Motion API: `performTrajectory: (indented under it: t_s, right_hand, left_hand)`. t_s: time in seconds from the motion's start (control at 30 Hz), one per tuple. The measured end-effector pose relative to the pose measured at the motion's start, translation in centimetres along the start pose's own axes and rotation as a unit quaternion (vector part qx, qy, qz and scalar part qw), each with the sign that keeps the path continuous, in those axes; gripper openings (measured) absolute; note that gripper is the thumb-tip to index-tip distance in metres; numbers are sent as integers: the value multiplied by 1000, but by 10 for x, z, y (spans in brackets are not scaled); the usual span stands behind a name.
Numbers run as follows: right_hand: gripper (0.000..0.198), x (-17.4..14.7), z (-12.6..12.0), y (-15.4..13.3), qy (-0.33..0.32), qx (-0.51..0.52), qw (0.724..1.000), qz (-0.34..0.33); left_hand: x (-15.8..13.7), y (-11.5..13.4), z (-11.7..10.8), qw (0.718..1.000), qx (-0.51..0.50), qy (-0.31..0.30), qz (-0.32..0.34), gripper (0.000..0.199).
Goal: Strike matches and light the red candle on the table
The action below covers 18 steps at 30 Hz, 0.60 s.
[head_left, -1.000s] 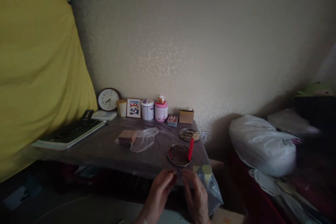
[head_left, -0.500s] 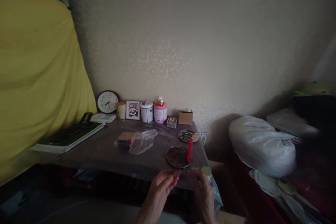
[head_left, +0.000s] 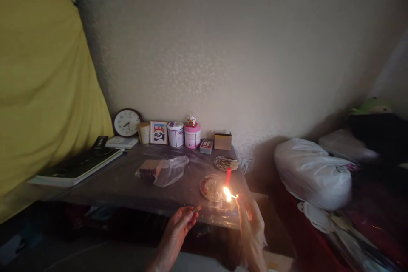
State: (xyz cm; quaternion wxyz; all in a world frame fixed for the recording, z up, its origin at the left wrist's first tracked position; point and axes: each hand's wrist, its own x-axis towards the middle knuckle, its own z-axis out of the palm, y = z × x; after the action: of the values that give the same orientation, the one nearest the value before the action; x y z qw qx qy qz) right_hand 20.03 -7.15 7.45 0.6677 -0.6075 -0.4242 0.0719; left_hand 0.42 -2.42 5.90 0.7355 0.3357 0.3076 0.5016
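Note:
Between the fingertips of my right hand [head_left: 250,216] is a burning match [head_left: 234,196], its bright flame in front of the lower part of a red candle [head_left: 228,174]. That candle stands upright at the right side of a small round dish [head_left: 205,189]; glare hides its base. My left hand [head_left: 181,221], lower and to the left at the table's front edge, pinches a small matchbox [head_left: 197,209], mostly covered by the fingers. Behind the candle, a second dish [head_left: 219,162] bears several thin matchsticks [head_left: 230,163].
On the plastic-covered table [head_left: 121,178] lie a stack of small boxes [head_left: 150,167] and a clear plastic bag [head_left: 172,171]. A clock [head_left: 127,122], canisters [head_left: 176,134] and a cardboard box [head_left: 222,140] line the wall. White bags [head_left: 314,174] sit at right.
The match in my right hand has flared into flame, lighting the dish and hand. My left hand has moved left with the matchbox, away from the right hand. The view has shifted slightly.

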Motion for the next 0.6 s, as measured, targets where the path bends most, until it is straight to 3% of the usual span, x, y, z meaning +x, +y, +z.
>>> performTrajectory:
  t_s: [0.13,0.33,0.6]
  right_hand:
    - [25,3,0,-5,15,4,1000,13]
    - [32,13,1,-17,33,10,995,89]
    - [28,27,6,-14,52,55,996,47]
  left_hand:
    - [5,3,-21,1000,28,1,0,22]
    - [14,-1,-51,1000,12,4,-27,27]
    - [11,-9,-61,998,-14,12,-58,28]
